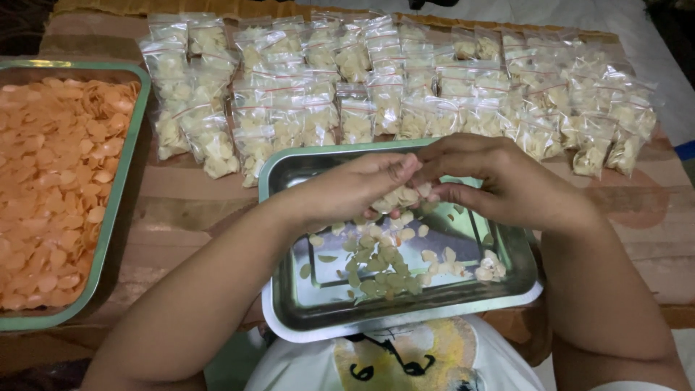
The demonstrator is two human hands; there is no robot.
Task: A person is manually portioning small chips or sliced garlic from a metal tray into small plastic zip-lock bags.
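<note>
Both hands meet over a shiny metal tray [304, 304] that rests near my lap. My left hand [355, 190] is cupped around a small pile of pale cracker chips [402, 197]. My right hand [499, 181] touches the same pile with its fingertips, thumb underneath. More pale chips [380, 264] lie loose on the tray floor below the hands. Whether a small bag is between the fingers I cannot tell.
Several small clear bags filled with pale chips [384, 87] lie in rows across the brown mat behind the tray. A larger green-rimmed tray [119, 188] at the left holds orange chips [54, 181]. The mat's right edge [673, 145] borders a pale floor.
</note>
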